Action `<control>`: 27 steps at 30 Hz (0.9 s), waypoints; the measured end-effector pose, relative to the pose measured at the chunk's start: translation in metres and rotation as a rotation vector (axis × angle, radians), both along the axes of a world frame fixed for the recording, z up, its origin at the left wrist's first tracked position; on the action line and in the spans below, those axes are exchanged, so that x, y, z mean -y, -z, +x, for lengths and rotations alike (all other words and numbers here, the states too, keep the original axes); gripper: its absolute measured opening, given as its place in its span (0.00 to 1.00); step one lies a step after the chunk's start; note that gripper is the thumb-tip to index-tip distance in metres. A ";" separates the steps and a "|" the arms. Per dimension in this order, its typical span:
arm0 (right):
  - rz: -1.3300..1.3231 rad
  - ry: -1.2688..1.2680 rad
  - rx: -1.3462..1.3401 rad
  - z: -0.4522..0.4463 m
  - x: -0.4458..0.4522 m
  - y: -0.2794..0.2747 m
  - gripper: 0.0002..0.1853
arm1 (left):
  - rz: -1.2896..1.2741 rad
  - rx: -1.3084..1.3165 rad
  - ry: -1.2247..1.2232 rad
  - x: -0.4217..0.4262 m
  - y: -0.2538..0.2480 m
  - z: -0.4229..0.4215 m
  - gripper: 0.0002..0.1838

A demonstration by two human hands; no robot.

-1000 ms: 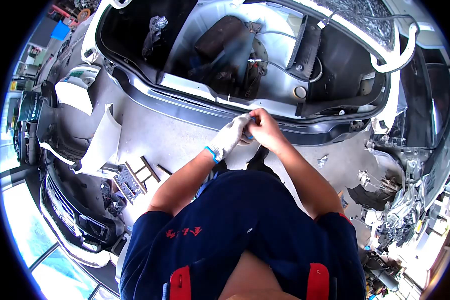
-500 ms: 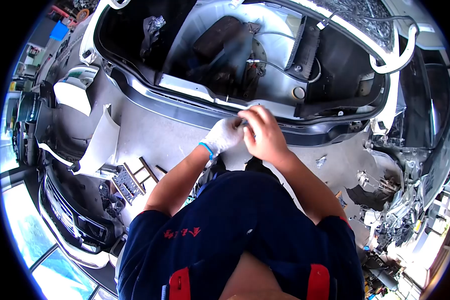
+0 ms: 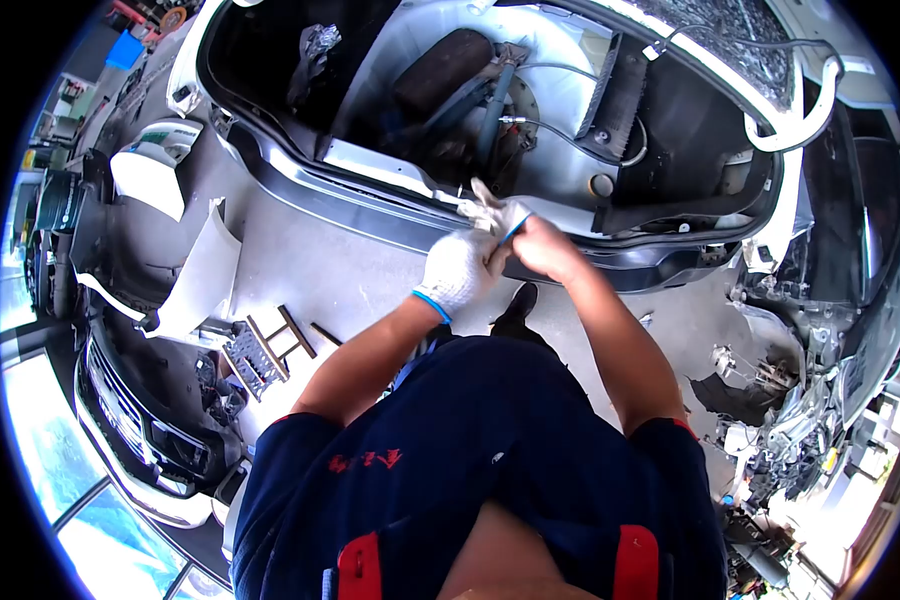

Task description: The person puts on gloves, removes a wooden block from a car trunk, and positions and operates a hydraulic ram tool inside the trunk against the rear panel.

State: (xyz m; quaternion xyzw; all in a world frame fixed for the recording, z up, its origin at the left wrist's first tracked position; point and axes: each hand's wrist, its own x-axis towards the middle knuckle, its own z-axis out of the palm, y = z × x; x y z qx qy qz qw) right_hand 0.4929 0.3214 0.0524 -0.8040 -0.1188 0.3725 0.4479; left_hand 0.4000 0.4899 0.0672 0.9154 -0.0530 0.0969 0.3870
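Note:
My left hand wears a white knit work glove with a blue cuff. Its fingers are closed on a second white work glove, whose limp fingers point toward the car's trunk. The bare back of my right hand meets the blue cuff of that second glove. My right fingers are hidden at the cuff, so whether they are inside it or gripping it cannot be told. Both hands are just above the trunk's rear sill and the dark rear bumper.
Inside the open trunk lie a dark cylindrical object, a grey tube and cables. White body panels, a small slatted stand and a removed front bumper lie to the left. Damaged car parts are on the right.
The second glove has come into clear view between my hands, its fingers extended toward the trunk. My right hand has shifted slightly right and down to its cuff; a dark shoe now shows below.

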 end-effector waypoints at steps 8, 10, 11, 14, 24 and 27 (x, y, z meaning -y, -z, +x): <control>0.394 0.355 -0.029 -0.021 -0.026 0.012 0.16 | -0.192 0.183 -0.064 -0.005 -0.009 0.010 0.06; -0.021 0.161 0.253 -0.027 -0.042 0.018 0.14 | -0.010 0.247 0.007 -0.014 -0.006 0.024 0.05; -0.178 0.017 0.245 -0.027 -0.039 0.001 0.17 | 0.077 0.288 0.085 -0.017 -0.007 0.031 0.06; 0.424 0.114 -0.143 -0.004 -0.020 0.030 0.23 | 0.208 0.340 0.204 -0.013 -0.043 0.039 0.07; 0.612 0.199 -0.253 -0.005 -0.036 -0.023 0.28 | 0.141 0.201 0.199 -0.010 -0.034 0.007 0.11; 0.542 0.356 -0.221 -0.009 -0.046 -0.022 0.31 | 0.189 0.036 0.130 -0.004 -0.026 0.006 0.09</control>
